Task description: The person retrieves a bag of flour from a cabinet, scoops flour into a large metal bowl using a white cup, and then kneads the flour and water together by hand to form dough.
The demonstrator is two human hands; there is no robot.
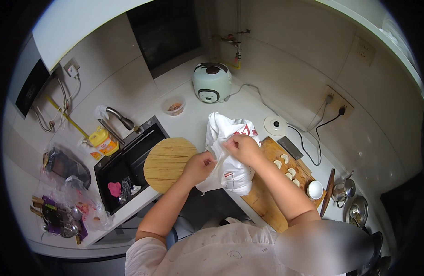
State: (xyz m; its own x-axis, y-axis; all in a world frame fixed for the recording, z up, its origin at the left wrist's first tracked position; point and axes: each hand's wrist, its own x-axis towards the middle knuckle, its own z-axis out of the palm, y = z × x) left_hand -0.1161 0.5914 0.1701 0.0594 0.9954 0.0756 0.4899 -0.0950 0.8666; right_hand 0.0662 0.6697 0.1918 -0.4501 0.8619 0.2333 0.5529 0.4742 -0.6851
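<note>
Nearest, both forearms reach forward over the tabletop's front edge. The left hand has its fingertips drawn together, clamped on the near left part of a white bag; the right hand, a little farther forward, pinches the bag's upper part. The bag, crumpled and printed in red, is between a round board on the left and a cutting board on the right; whether it rests on the latter I cannot tell. Pale dough pieces lie scattered on the cutting board, with a white bowl near its right end and a brown rolling pin just beyond. The round board overlaps the right side of a black sink. Farther back are a white lid with a dark knob, a clear tub and, farthest, a pale green cooker.
</note>
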